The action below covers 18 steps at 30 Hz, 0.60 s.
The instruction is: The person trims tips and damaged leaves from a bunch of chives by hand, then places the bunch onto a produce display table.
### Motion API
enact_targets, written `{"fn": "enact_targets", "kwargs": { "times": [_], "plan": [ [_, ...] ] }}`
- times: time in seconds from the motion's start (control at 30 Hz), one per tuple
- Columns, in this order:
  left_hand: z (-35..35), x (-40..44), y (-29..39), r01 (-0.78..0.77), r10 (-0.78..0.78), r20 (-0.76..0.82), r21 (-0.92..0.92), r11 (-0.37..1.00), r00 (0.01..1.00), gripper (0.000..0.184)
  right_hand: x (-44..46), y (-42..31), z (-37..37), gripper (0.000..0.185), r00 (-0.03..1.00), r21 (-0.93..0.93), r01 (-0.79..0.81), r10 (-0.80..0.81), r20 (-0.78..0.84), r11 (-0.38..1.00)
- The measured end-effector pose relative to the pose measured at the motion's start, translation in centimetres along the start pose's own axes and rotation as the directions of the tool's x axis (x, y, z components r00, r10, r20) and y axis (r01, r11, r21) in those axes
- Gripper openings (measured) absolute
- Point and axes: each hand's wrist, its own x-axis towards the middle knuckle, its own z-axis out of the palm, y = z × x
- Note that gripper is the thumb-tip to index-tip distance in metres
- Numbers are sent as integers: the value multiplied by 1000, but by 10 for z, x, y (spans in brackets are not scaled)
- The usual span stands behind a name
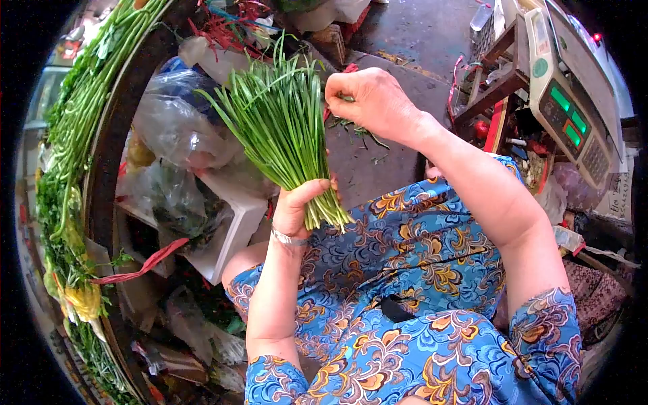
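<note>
A thick bundle of long green leafy stalks [283, 128] fans out toward the upper left, its pale cut ends [327, 214] pointing down over the patterned blue cloth on my lap. Wrapped round the lower part of the bundle is my left hand [300, 202], with a band at the wrist. My right hand [371, 101] is raised just right of the leaf tops, thumb and forefinger pinched together. Whatever is between those fingertips, if anything, is too small to make out.
Greens [84, 108] line a curved dark ledge at the left. Clear plastic bags [182, 128] and a white box [236, 229] lie beside my left arm. At the right stands a scale [567, 101] with green displays. Leaf scraps [364, 131] lie on the dark floor.
</note>
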Motion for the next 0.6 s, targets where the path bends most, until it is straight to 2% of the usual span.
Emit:
{"fn": "enact_targets", "kwargs": {
  "times": [0.07,0.1,0.13,0.2,0.23,0.37,0.47,0.53,0.6],
  "plan": [
    [-2,0,-2,3,-3,30,-25,1000,1000,59,5,2,-5,16,998,30,-67,67,-5,997],
    [-4,1,-3,4,-4,31,-23,1000,1000,59,5,3,-11,20,993,-63,-88,92,72,994],
    [-7,2,-5,18,-17,40,-43,999,999,60,2,7,-10,20,993,-62,-89,94,69,994],
    [-8,1,-4,34,-31,50,-57,998,998,60,0,14,-6,35,999,-107,-36,33,-24,994],
    [-6,-1,-3,22,-18,77,-50,998,997,62,0,16,-7,48,1000,-134,1,-3,-15,991],
    [-3,-3,-3,4,5,125,-66,998,992,65,4,11,-11,42,995,-70,-70,65,-73,995],
    [-1,-3,-4,16,-1,155,-96,995,988,65,9,15,-15,32,989,-171,-144,134,-67,975],
    [0,-3,-3,3,6,151,-59,998,989,65,13,20,-14,21,996,-15,-63,62,-70,998],
    [-1,-3,-5,19,-12,139,-55,998,990,65,12,19,-9,18,990,-12,-19,17,-138,1000]
  ]
}}
